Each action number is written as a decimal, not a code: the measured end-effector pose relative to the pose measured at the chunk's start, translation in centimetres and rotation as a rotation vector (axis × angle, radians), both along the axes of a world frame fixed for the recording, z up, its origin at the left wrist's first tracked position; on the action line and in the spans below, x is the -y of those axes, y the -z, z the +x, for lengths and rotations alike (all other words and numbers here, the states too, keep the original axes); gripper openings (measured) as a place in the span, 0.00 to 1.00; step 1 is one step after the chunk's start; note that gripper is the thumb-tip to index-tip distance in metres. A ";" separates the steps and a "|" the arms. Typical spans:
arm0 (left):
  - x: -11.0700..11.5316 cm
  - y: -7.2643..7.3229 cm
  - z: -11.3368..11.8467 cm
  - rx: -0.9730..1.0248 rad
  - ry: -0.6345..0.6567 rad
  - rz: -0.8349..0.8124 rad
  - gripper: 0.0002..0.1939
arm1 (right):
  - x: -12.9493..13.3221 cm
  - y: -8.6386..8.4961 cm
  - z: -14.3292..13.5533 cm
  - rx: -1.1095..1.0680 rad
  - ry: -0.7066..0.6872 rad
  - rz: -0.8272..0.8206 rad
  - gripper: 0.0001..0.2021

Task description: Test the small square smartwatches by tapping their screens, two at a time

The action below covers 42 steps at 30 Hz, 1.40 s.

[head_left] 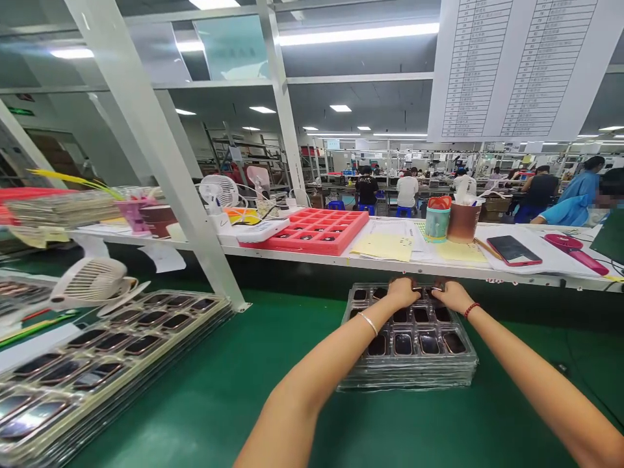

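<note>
A stack of clear plastic trays [409, 376] stands on the green bench, its top tray holding rows of dark-faced smartwatch cases [403, 344] with rounded corners. Over the back row, my left hand [403, 294] has its fingers closed at the edge of a watch case, seen nearly edge-on. My right hand [454, 297] is beside it, fingers curled inward and closed at the same spot. The fingertips are small and partly hidden, so whether both grip one case or two is unclear. A silver bangle is on the left wrist, a red beaded bracelet on the right.
Another stack of filled trays [121, 354] lies at left, beside a white fan [90, 281]. On the shelf above are a red compartment tray [316, 231], cups [463, 222], papers and a phone [514, 249]. A white post [166, 156] rises at left. People sit farther back.
</note>
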<state>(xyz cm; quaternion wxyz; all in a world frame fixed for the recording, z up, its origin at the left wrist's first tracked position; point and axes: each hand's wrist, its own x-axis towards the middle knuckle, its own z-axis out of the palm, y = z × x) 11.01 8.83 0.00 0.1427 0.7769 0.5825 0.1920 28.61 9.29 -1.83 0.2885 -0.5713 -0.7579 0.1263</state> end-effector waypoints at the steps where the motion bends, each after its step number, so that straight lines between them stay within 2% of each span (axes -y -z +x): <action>1: 1.0 -0.3 -0.1 0.029 0.020 0.029 0.15 | 0.8 -0.1 -0.2 -0.048 -0.019 0.016 0.05; 5: 7.0 -1.5 -1.6 0.135 0.135 0.094 0.12 | 6.1 -0.6 -0.6 -0.271 -0.183 0.012 0.05; 6: 8.9 -1.6 -2.1 0.172 0.191 0.090 0.11 | 7.9 -0.6 -0.6 -0.443 -0.286 -0.046 0.07; 8: 12.6 -1.3 -3.3 0.375 0.376 0.039 0.10 | 11.4 -0.1 -0.5 -0.682 -0.453 -0.230 0.10; 10: 15.8 -0.2 -4.4 0.465 0.475 -0.135 0.11 | 14.5 1.1 -0.6 -0.780 -0.548 -0.443 0.11; 13: 18.4 3.2 -5.4 0.554 0.536 -0.436 0.13 | 17.8 4.0 -1.1 -0.756 -0.630 -0.699 0.12; 17: 18.2 8.2 -5.6 0.747 0.401 -0.707 0.15 | 18.7 7.8 -1.4 -0.690 -0.561 -0.823 0.10; 20: 17.2 9.9 -6.3 0.966 0.359 -0.822 0.18 | 17.9 9.1 -0.8 -0.783 -0.523 -0.864 0.16; 25: 16.3 10.4 -7.8 1.149 0.385 -0.986 0.30 | 17.2 9.2 0.6 -1.092 -0.500 -1.043 0.23; 29: 16.3 11.0 -7.8 1.177 0.390 -1.024 0.34 | 17.5 8.9 0.7 -1.156 -0.486 -1.109 0.25; 35: 16.5 11.4 -7.3 1.180 0.363 -0.977 0.36 | 18.0 8.7 -0.2 -1.116 -0.473 -1.021 0.21; 42: 17.4 10.5 -6.5 1.053 0.336 -0.857 0.29 | 18.4 9.4 -0.8 -0.979 -0.458 -0.809 0.20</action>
